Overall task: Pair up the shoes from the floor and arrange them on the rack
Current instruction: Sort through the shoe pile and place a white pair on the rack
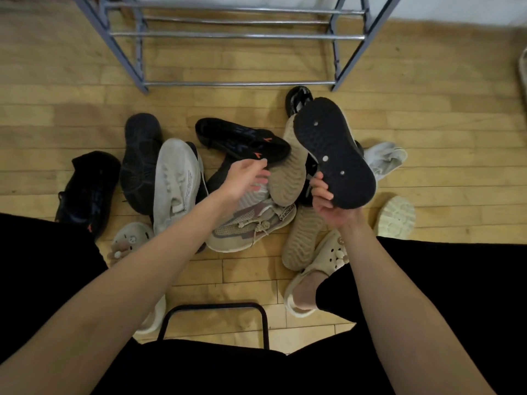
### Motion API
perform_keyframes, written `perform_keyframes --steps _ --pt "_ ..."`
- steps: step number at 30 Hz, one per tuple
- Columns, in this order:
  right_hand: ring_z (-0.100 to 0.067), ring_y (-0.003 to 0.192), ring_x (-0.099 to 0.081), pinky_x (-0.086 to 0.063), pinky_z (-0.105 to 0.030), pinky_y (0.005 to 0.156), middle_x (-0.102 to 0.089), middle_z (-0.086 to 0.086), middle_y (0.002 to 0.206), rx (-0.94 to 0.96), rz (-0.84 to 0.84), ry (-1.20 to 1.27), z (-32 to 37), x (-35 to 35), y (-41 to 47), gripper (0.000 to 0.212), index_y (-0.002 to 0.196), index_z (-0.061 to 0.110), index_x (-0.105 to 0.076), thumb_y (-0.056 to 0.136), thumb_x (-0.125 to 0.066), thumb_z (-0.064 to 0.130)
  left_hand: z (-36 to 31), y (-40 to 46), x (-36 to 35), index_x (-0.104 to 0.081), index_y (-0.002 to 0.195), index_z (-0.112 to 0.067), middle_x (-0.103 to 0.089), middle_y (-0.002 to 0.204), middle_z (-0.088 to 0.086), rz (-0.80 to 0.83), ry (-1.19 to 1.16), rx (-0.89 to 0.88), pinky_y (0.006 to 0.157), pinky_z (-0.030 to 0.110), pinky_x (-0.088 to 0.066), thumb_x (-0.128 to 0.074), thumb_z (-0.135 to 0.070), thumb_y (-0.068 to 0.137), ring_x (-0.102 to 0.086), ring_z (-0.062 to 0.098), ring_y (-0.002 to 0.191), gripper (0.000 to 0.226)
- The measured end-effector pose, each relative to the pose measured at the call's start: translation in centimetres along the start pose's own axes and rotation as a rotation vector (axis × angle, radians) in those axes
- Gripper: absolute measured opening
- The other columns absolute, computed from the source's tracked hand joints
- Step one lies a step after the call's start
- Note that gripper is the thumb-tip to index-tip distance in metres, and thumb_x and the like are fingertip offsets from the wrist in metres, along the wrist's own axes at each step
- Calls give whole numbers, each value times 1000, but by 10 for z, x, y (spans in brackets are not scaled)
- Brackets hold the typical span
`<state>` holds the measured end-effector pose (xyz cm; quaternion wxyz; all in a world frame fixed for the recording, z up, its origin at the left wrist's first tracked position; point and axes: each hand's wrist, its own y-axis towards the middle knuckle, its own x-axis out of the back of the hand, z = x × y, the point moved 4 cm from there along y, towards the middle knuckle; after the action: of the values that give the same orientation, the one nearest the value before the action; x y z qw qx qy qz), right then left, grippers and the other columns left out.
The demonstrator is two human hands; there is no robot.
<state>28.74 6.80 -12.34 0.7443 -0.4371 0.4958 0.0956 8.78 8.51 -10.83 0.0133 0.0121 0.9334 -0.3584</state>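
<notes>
Nearest the camera, a black metal stool frame [216, 320] shows between the person's dark-clothed knees, so the person appears to be seated, with both bare arms stretched out over the floor [57, 109].

The right hand [330, 203] is closed on the heel of a dark sneaker [333, 155], thumb across the edge of the sole. The shoe is lifted clear of the heap and turned sole-up toward the camera, probably so its tread can be matched against the others. The left hand [248, 178] hangs open, fingers loosely spread and holding nothing, just above the middle of the pile, seemingly feeling for the mate.

Under and beyond the hands the shoes lie jumbled on the wooden boards: a beige lace-up trainer [251, 226], two tan soles turned up, a white sneaker [176, 183], cream clogs with charms near the knees, and black shoes with orange marks [242, 141] farther out. None looks paired yet.

Farthest off, the metal shoe rack [236, 35] stands well apart from the heap, and the rails in view carry no shoes, so I judge the sorting has barely begun.
</notes>
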Motion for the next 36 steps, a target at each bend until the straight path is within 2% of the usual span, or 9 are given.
perform_keyframes --steps 7,13,17,20,22,26,30,32,36 --pt "-26 66 -62 -51 -29 56 -61 -19 87 -263 121 -175 -37 -35 25 41 109 -5 -52 99 -24 22 -12 -7 4 -50 134 -8 -65 124 16 120 -319 50 95 38 -53 -52 -45 95 -64 27 112 54" --pt "-21 75 -67 -54 -31 65 -66 -12 94 -170 -22 -715 -57 -60 54 29 100 6 -63 96 -47 30 -10 -14 47 -34 145 -7 -50 140 22 37 -756 102 82 45 -55 -47 -41 98 -53 36 123 59" --pt "-32 73 -66 -56 -43 71 -68 -15 82 90 -424 -1380 -57 -38 69 36 92 4 -63 100 -44 33 -14 -19 91 -52 130 -11 -60 123 11 -142 -674 64 87 42 -50 -38 -38 103 -61 25 101 41" --pt "-31 100 -59 -48 -44 86 -62 -15 109 204 -309 -2219 -65 -28 73 33 118 5 -57 93 -56 27 -8 -15 131 -48 137 -19 -60 125 4 -306 -508 1 102 48 -45 -46 -28 101 -60 22 109 37" --pt "-31 120 -48 -39 -42 97 -53 -11 129 111 -98 -2450 -83 -25 74 59 135 12 -46 84 -66 31 -3 -13 145 -43 142 -25 -55 134 2 -323 -372 6 105 48 -43 -49 -27 100 -56 22 118 42" --pt "-27 129 -41 -28 -40 105 -46 -5 139 -24 26 -2638 -117 -13 76 78 143 17 -35 78 -70 42 2 -15 137 -42 143 -25 -55 130 1 -270 -324 42 102 42 -46 -47 -21 101 -56 21 116 43" --pt "-25 107 -56 -38 -36 91 -61 -4 113 -55 139 -2797 -122 -20 82 29 114 17 -59 84 -62 19 3 -18 131 -44 141 -18 -58 113 -4 -231 -276 25 79 26 -50 -44 -17 101 -58 15 104 39" --pt "-25 89 -59 -45 -31 73 -63 -6 94 -278 244 -2731 -131 -15 77 11 89 13 -63 84 -56 6 5 -20 133 -45 140 -16 -60 112 -5 -204 -255 26 75 23 -48 -44 -16 102 -59 11 103 38" --pt "-24 79 -62 -51 -33 69 -65 -4 87 -471 153 -2654 -153 24 59 19 75 15 -56 84 -47 1 14 -20 140 -44 141 -19 -59 114 -5 -186 -276 27 79 25 -48 -43 -17 102 -58 9 100 39"
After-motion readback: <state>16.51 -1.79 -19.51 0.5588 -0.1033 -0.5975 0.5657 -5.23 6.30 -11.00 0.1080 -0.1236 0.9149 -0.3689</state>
